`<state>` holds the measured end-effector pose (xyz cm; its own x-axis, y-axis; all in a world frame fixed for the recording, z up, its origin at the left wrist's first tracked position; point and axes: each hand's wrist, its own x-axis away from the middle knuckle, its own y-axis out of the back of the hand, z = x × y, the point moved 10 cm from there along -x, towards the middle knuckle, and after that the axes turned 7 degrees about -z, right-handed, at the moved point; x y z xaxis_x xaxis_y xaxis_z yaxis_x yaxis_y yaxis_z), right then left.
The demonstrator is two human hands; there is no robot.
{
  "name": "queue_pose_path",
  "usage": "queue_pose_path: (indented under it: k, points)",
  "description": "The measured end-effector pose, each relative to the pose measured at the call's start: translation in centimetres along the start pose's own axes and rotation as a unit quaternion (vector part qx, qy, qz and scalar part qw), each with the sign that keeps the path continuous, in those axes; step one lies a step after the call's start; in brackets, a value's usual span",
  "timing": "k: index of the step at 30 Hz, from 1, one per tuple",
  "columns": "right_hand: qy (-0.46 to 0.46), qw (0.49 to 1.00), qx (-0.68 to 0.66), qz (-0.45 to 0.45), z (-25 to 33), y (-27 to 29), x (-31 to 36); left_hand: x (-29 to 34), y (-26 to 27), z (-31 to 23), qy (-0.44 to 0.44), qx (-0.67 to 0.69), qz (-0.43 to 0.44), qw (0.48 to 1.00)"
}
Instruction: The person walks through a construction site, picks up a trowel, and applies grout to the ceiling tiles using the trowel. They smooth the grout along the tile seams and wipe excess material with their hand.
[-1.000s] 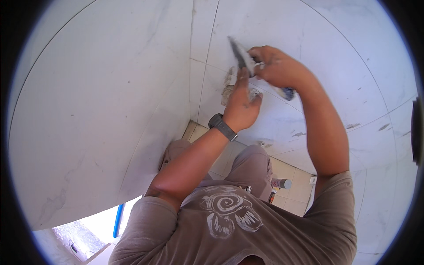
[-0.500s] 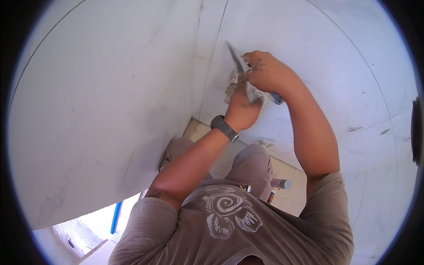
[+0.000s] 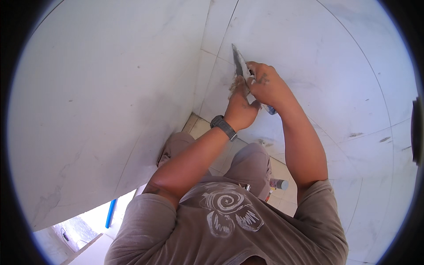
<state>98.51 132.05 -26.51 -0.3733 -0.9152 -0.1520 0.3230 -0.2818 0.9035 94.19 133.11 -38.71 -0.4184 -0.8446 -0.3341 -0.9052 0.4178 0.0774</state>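
My right hand point(image 3: 264, 84) is closed round the handle of a pointed trowel point(image 3: 238, 59), its grey metal blade smeared with whitish paste and its tip angled up and left. Just below and left of it, my left hand point(image 3: 242, 110), with a dark watch point(image 3: 224, 127) at the wrist, is closed on something mostly hidden. A pale, crusted bit point(image 3: 232, 85) shows beside its fingers, close to the blade. Under the right wrist peeks a small blue-and-white thing point(image 3: 270, 109); its kind I cannot make out.
Pale tiled walls point(image 3: 132, 88) meet in a corner ahead, with thin joint lines. A grey-capped cylindrical container point(image 3: 279, 183) stands on the tiled floor right of my knee point(image 3: 251, 159). A blue pipe-like piece point(image 3: 111, 213) is at the lower left.
My right hand and the trowel have come slightly down, closer to my left hand, and the right elbow has drawn inward. The blue-and-white thing has shifted a little left and down.
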Motion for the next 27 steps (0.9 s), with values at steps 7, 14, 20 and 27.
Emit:
queue_pose_path:
  k: [7,14,20,27]
  points:
    - [0.032,0.998,-0.026,-0.042,-1.0,0.6,0.5,-0.1,-1.5,-0.4,-0.015,0.021,0.06,0.998]
    - [0.006,0.999,-0.027,-0.018,-2.4,-0.9,0.3,-0.3,-1.4,0.6,0.015,0.023,0.063,0.998]
    - [0.001,0.999,-0.046,-0.018,-2.7,-0.9,0.0,-0.6,-1.1,1.2,0.045,0.035,0.047,0.997]
    - [-0.032,0.998,-0.048,0.027,-3.3,-1.6,0.0,-0.2,-1.0,2.0,0.022,-0.006,0.003,1.0]
